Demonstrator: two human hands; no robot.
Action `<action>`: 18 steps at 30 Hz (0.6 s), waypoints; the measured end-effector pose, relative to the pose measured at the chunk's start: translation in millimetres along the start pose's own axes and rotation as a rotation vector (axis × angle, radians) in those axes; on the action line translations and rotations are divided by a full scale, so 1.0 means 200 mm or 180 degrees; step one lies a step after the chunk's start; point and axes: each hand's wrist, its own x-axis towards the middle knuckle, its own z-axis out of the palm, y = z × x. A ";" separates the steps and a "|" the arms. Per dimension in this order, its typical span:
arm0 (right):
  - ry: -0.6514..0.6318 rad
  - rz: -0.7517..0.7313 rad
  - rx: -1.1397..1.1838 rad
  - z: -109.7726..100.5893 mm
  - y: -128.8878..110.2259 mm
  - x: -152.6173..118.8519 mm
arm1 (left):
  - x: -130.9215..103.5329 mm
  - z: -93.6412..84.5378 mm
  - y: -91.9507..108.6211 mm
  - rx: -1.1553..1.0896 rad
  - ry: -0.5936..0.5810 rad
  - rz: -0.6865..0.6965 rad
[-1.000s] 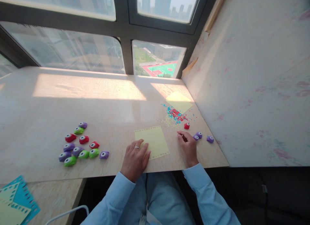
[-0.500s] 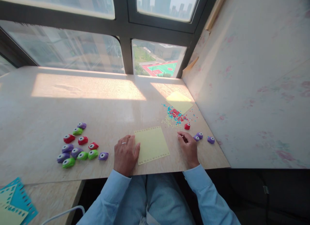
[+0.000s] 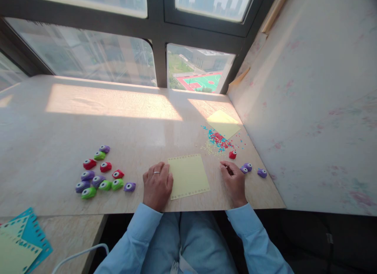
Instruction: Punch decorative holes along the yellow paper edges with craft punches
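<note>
A pale yellow sheet of paper [image 3: 190,176] lies flat, with small punched holes along its top and bottom edges. My left hand [image 3: 156,186] rests palm down at the sheet's left edge, fingers stretched out, a ring on one of them. To the right of the sheet, my right hand [image 3: 235,184] lies on the table with its fingers curled and pinched together; whatever they may hold is hidden. Beside its knuckles are purple craft punches [image 3: 247,166], and a red craft punch [image 3: 232,154] stands just beyond the fingertips.
Blue, red and yellow paper bits [image 3: 218,140] lie scattered before another yellow sheet [image 3: 224,124]. Several red, green and purple punches [image 3: 105,185] are grouped at left. Punched blue sheets [image 3: 41,242] lie lower left near a white cable [image 3: 79,253]. A wall [image 3: 318,109] bounds the right.
The whole view has shifted slightly, so things appear a little further right. Both hands keep the same pose and place beside the sheet.
</note>
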 end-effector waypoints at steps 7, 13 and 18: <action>-0.0198 -0.0791 -0.0283 -0.01 -0.06 -0.02 | 0.00 0.01 -0.01 -0.0218 0.0046 0.0008; -0.1637 -0.2182 -0.0595 0.00 -0.13 -0.05 | -0.01 -0.01 0.00 -0.0252 -0.0015 0.0332; -0.1614 -0.2122 -0.0582 0.01 -0.13 -0.05 | -0.02 -0.02 0.00 -0.0118 -0.0002 0.0500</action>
